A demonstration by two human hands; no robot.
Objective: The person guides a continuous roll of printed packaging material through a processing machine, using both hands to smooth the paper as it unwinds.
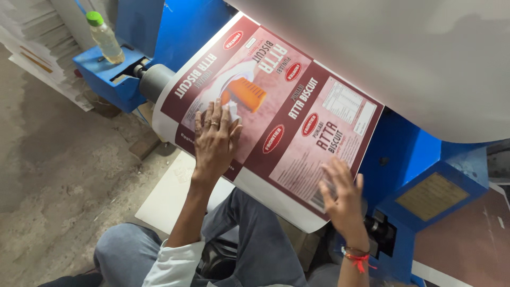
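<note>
Printed sheet (276,106), thin and likely limp, is pressed flat over a grey roller (155,81) by the left hand (215,139) and right hand (342,194), fingers spread; edges look best gripped.

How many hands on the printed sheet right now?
2. The left hand lies flat on the printed sheet near its left side, over the roller. The right hand presses the sheet's lower right edge, beside the blue machine frame. No other hands in view.
</note>
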